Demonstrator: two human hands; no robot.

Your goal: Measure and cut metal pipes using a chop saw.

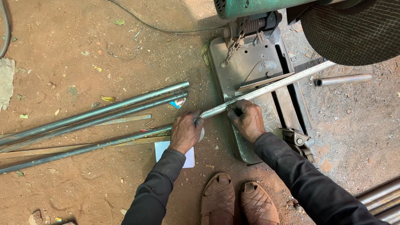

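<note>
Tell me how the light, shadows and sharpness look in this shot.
Head view: soft, even daylight, with a brighter washed patch on the dirt floor at top centre; a pale sheen along the metal tube held by the left hand and right hand; only faint shadows under the pipes; everything sharp, except the cutting disc, slightly soft at the top right edge.

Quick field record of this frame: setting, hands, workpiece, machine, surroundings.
setting: reddish dirt ground, seen from above
left hand: grips the long grey metal pipe where it leaves the saw base
right hand: fingertips on the same pipe, over the base; a tool in it cannot be told
workpiece: pipe lies diagonally across the grey metal saw base
machine: green cut-off saw with dark round abrasive disc, raised
surroundings: loose grey pipes at left, short pipe offcut, brown woven sandals, white paper
</note>
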